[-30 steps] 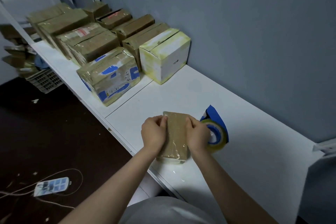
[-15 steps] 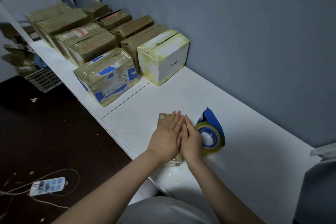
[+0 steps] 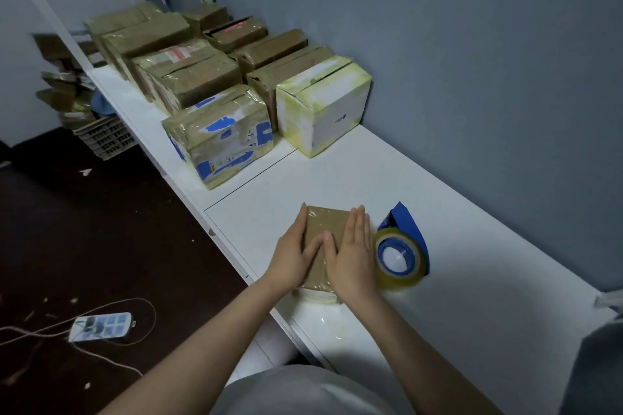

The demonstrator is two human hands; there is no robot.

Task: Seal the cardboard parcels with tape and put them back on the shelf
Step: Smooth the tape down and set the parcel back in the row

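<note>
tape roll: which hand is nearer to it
Right. The right hand lies flat on the parcel's right side, just beside the tape roll; the left hand presses the parcel's left side, farther away.

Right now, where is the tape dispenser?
In the head view the tape dispenser stands on the white shelf, immediately right of the small parcel that the left hand and right hand press on.

White power strip (image 3: 100, 327) on dark floor (image 3: 101, 229); slatted plastic crate (image 3: 104, 140) at far left.
</note>
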